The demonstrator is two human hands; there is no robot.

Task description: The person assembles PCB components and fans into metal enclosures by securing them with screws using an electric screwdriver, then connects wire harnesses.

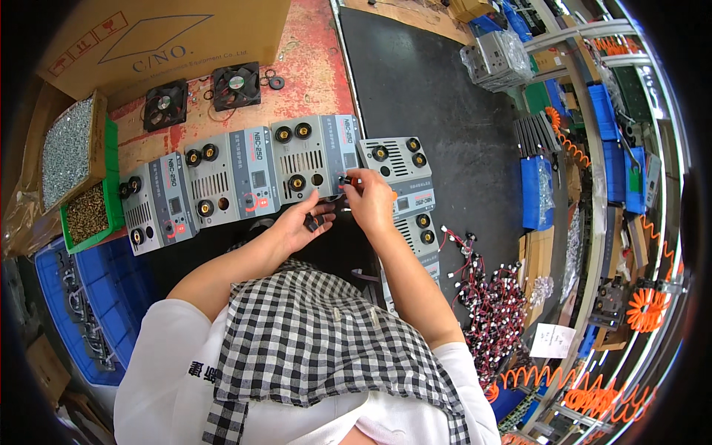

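Several grey front panels with vent slots and black-and-brass round sockets lie in a row before me. My right hand [369, 199] pinches a small black knob [345, 180] against the blue-grey strip of the third panel [302, 156]. Below that panel's lower edge is my left hand [298, 224], its fingers curled around small black parts [310, 221]; they look like more knobs, but the fingers partly hide them. To the left lie a second panel [216, 178] and a third one, the leftmost panel [152, 204], both with red markings around a dial spot.
Two black fans [236, 86] sit by a large carton [170, 44]. At left are a green bin [87, 222] of brass screws, a box of silver screws [68, 148] and a blue crate [96, 311]. More panels [397, 159] and bundled red-black wires [486, 311] lie right, beside shelving [586, 156].
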